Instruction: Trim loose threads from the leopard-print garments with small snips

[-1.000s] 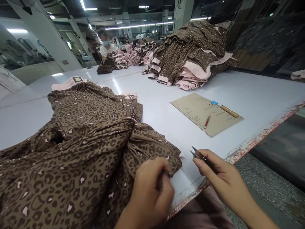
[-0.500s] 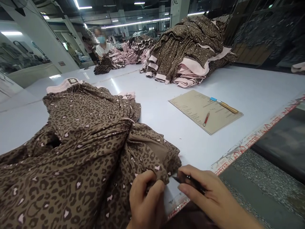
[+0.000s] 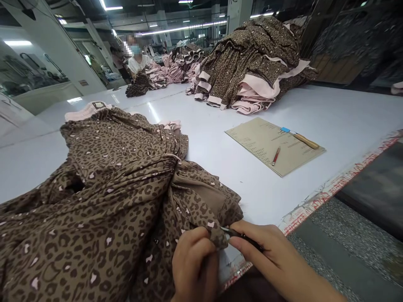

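A brown leopard-print garment [image 3: 94, 193] with small pink spots lies bunched across the near left of the table. At its right end my left hand [image 3: 195, 260] is closed on the hem, fingers curled into the fabric. In my right hand [image 3: 267, 251] is a pair of dark thread snips [image 3: 241, 237], gripped between thumb and fingers. Their pale blade tip touches or lies just at the fabric edge beside my left fingers. The palm hides most of the handles.
Right of the garment lies a printed brown board [image 3: 252, 142] bearing a red pen [image 3: 276, 156] and a wooden-handled tool [image 3: 305, 140]. A tall pile of leopard-print garments [image 3: 245, 63] stands behind. A masked person [image 3: 138, 63] is at the far left. Red-marked tape lines the table edge [image 3: 333, 188].
The snips in my right hand have moved left and slightly up, their tip now at the fabric edge. My left hand keeps its hold on the hem. The view has shifted slightly.
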A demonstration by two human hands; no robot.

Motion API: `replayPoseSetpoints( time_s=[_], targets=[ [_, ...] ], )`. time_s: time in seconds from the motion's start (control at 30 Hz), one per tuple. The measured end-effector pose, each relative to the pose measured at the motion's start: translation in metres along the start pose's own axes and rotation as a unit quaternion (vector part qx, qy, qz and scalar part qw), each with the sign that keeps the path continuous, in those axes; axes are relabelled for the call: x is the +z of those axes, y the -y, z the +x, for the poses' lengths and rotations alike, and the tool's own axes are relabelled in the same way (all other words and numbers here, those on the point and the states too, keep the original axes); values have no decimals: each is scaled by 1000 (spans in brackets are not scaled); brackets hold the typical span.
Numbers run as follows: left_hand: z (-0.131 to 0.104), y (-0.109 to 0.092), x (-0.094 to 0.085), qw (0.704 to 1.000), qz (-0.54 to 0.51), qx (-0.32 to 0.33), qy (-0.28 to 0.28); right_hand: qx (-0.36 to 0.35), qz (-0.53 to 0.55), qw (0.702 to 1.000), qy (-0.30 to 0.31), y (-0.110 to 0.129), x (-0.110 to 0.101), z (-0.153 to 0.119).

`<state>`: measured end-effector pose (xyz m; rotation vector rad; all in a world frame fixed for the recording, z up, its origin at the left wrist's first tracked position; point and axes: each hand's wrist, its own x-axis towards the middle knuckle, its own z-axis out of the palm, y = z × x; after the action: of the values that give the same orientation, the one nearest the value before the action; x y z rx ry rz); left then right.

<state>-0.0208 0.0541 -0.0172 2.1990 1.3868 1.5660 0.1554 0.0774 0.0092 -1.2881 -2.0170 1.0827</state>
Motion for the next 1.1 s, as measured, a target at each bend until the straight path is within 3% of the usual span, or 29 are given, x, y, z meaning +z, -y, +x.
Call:
replayPoseSetpoints(
  time_s=[0.07,0.17,0.3,0.5,0.67,0.77,0.9,1.1],
  targets=[
    [5,-6,0,992,-25,-122,2,26,16,1000,-5,-3,-2,-1],
    [15,-11,-5,949,-74,-304,39,47,45,998,1,-5,-4,0],
    [25,-11,-13,888,-142,-431,74,4,22,1000,-12,-1,-1,4],
    [28,-11,-17,864,-210,-452,72,-132,-72,982,-115,6,11,15],
    [29,-10,-18,848,-234,-471,62,-182,-114,963,-161,7,14,20],
    [30,-10,-18,832,-247,-493,59,-165,-80,973,-138,8,13,19],
    [31,-11,-17,818,-256,-511,68,-114,57,987,-102,10,11,20],
    [27,-10,-15,854,-199,-474,83,-68,103,987,-99,19,15,26]
  ],
)
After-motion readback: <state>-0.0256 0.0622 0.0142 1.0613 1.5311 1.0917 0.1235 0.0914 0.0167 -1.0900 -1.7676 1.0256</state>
